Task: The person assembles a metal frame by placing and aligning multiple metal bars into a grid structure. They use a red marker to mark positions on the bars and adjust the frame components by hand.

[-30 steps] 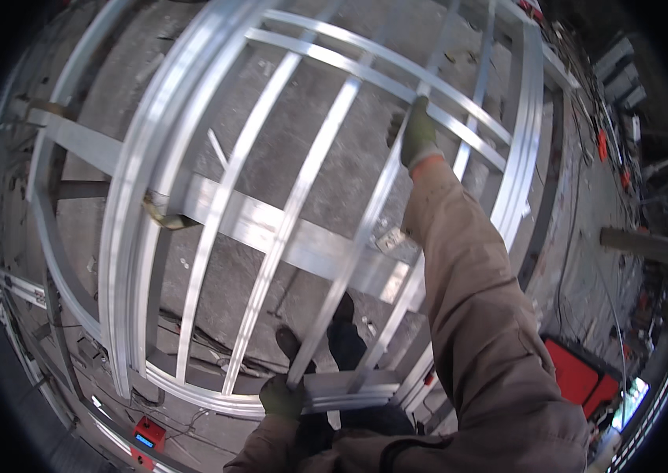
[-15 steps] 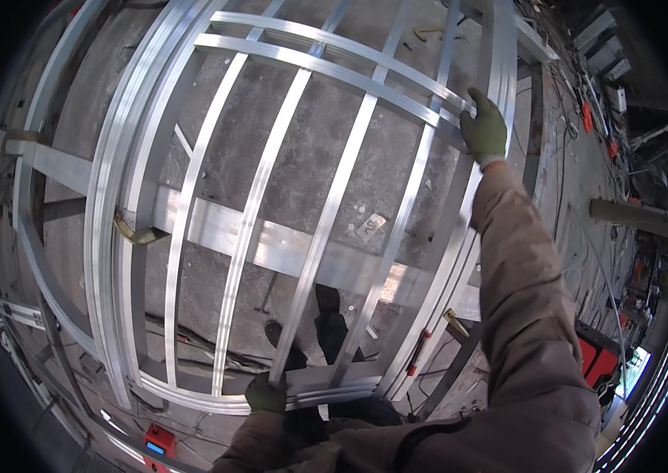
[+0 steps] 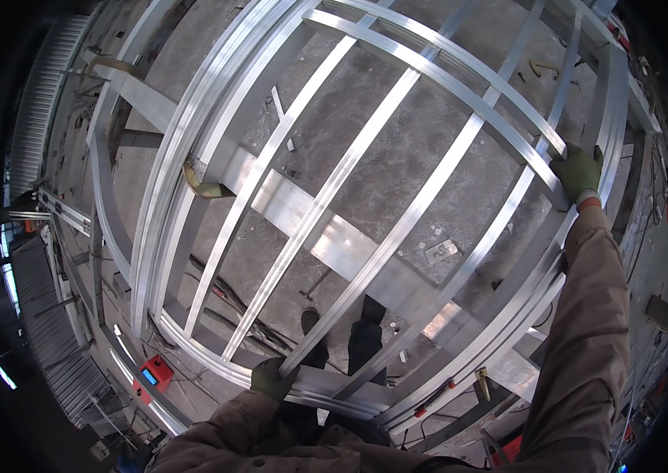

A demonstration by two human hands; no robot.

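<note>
Under me lies a large silvery metal frame [image 3: 192, 150] with several lengthwise bars and a pair of crossbars [image 3: 460, 87] near its far part. My left hand [image 3: 271, 380], in a dark green glove, is closed around the near end rail [image 3: 326, 399], where a lengthwise bar [image 3: 397, 236] meets it. At the right end of the crossbars, my right hand [image 3: 578, 172], in a matching glove, grips the metal with fingers curled over it. The fingers' undersides are hidden on both hands.
A broad flat metal beam [image 3: 342, 244] runs crosswise beneath the frame. Yellowish clamps [image 3: 206, 188] sit at the frame's sides, one also [image 3: 482, 385] at the right. A red box with a display [image 3: 154, 374] stands at lower left. Cables and a hammer-like tool [image 3: 316, 285] lie on the floor.
My view has turned left, so the frame appears tilted and shifted right. Both hands keep their places on the metal.
</note>
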